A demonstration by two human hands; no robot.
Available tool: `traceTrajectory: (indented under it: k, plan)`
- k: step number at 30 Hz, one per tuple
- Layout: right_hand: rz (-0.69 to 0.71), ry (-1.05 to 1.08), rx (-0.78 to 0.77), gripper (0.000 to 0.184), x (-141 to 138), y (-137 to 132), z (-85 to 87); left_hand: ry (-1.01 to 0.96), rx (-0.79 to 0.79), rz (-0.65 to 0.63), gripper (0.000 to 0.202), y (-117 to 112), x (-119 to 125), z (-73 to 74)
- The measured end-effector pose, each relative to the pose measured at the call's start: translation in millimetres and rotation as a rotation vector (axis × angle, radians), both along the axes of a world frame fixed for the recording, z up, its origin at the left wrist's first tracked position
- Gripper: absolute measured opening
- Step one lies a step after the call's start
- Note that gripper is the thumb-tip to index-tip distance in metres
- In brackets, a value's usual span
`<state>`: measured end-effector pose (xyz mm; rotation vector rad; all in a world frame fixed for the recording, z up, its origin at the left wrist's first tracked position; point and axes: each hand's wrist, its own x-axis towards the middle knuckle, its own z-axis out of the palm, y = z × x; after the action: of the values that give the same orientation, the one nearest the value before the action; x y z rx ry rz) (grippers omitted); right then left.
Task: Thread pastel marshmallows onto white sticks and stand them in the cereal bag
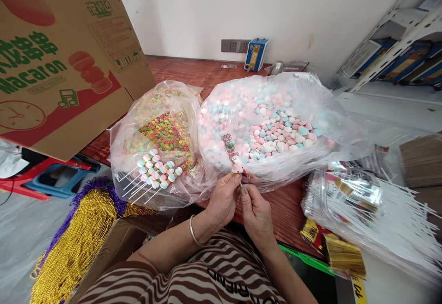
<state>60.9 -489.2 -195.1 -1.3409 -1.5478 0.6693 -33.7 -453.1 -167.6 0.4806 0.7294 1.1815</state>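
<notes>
My left hand (223, 199) and my right hand (255, 212) meet at the table's front edge, both pinched on a thin candy skewer in a printed wrapper (232, 153) that points up and away. Behind it lies a big clear bag of pink, blue and white candies (276, 127). To the left, a second clear bag holds small multicoloured ring candies (165, 131). Several finished candy skewers (156, 169) with white sticks rest against that bag's front.
A Macaron cardboard box (58, 55) leans at the left. Gold twist ties (78, 244) hang in a bundle at the lower left. White sticks and printed wrappers (376, 207) lie at the right, with gold ties (341, 253) near them. A blue device (256, 54) stands by the wall.
</notes>
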Motion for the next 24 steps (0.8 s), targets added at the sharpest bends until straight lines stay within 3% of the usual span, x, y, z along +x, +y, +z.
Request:
traceTrajectory:
  k: [6,9,12,16,19,24]
  plan:
    - [0.029,0.123,-0.082,0.032,-6.3,-4.8,-6.4,0.027,-0.023,0.018,0.036,0.0,2.3,-3.9]
    - [-0.101,0.008,0.062,0.024,-10.9,-9.3,-11.4,0.052,-0.019,0.072,0.037,2.1,2.9,-5.7]
    - [-0.221,-0.271,0.311,0.022,-12.7,-11.2,-18.8,0.082,0.016,0.141,0.034,2.2,3.6,-7.1]
    - [-0.254,-0.482,0.462,0.021,-11.0,-9.3,-24.3,0.116,0.05,0.127,0.033,-2.7,5.3,-5.6]
    - [-0.203,-0.398,0.431,0.023,-9.3,-9.0,-21.2,0.114,0.035,0.113,0.035,-6.1,6.5,-3.6]
    - [-0.013,-0.06,0.154,0.022,-4.5,-10.2,-8.9,0.091,-0.025,0.099,0.039,-6.2,6.1,-1.6]
